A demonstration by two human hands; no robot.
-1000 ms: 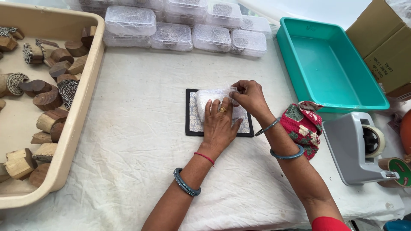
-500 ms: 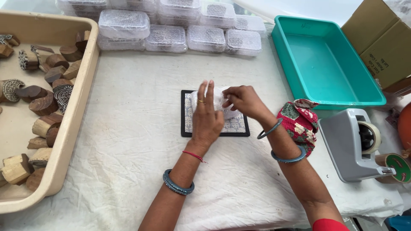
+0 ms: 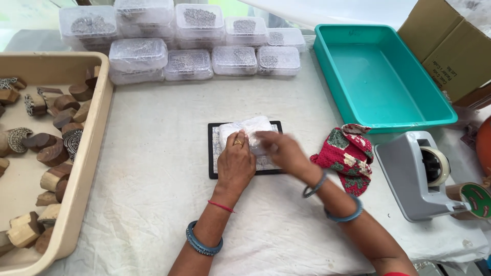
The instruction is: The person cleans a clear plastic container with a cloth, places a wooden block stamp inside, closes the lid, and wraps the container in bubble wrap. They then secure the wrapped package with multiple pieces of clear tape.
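Observation:
A black-framed flat pad (image 3: 213, 153) lies in the middle of the white-covered table. On it sits a white crinkled wrapped bundle (image 3: 246, 129). My left hand (image 3: 236, 161) presses flat on the bundle's near side, fingers together. My right hand (image 3: 279, 150), blurred by motion, grips the bundle's right side. Both wrists wear bangles.
A beige tray (image 3: 87, 168) of wooden stamp blocks stands at the left. Stacked clear plastic boxes (image 3: 189, 64) line the back. A teal bin (image 3: 378, 82) and cardboard box (image 3: 452, 46) are at back right. A red patterned cloth (image 3: 349, 153) and grey tape dispenser (image 3: 419, 174) lie to the right.
My left hand has slid back down onto the bundle's near side. My right hand has moved from the bundle's top right down to its right side. The camera view has shifted.

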